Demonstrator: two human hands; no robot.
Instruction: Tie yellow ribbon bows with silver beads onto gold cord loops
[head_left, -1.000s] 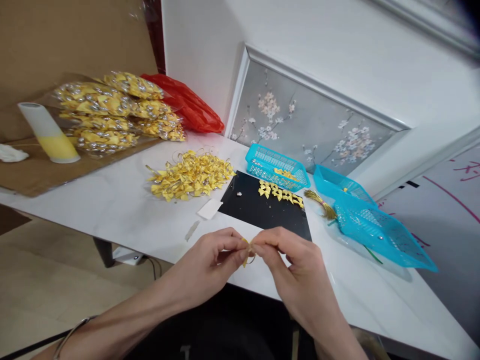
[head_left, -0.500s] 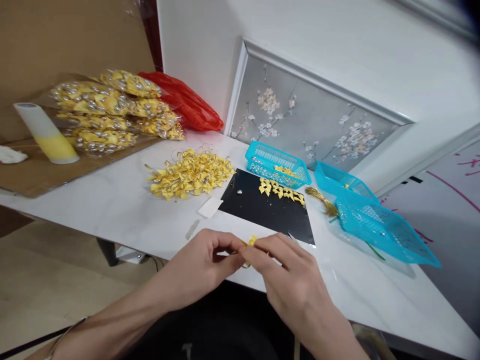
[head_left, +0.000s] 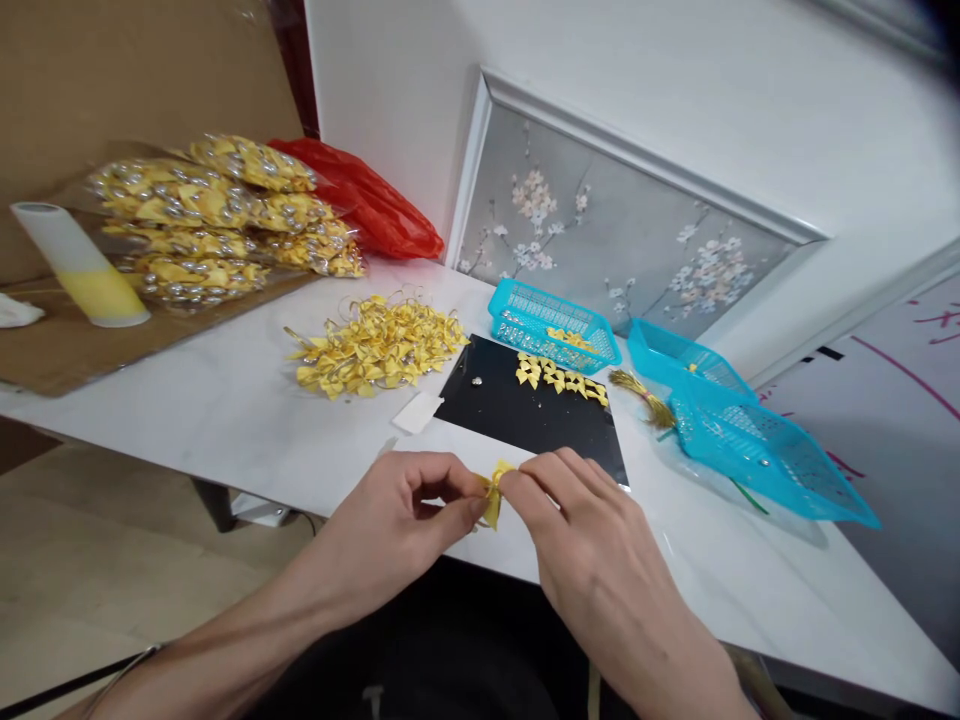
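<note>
A small yellow ribbon bow (head_left: 492, 506) is pinched between my two hands over the table's front edge. My left hand (head_left: 420, 510) grips its left side between thumb and forefinger. The fingertips of my right hand (head_left: 577, 520) close on its right side; what lies under them is hidden. Beyond the hands lies a black sheet (head_left: 525, 415) with a row of yellow bows (head_left: 562, 379) along its far edge and a small silvery bead (head_left: 477, 381). To the left spreads a heap of finished-looking yellow bows (head_left: 379, 345) with thin wire ends.
Blue baskets (head_left: 555, 325) stand behind the sheet, with another blue basket (head_left: 780, 465) at right. A bundle of gold wires (head_left: 643, 398) lies between. Bagged yellow bows (head_left: 187, 220), a red bag (head_left: 360, 200) and a white-yellow cone (head_left: 82, 265) are at back left. A white card (head_left: 418, 411) lies near the sheet.
My right hand has shifted slightly right, and more of the yellow bow now shows between my fingertips. My left hand still pinches it.
</note>
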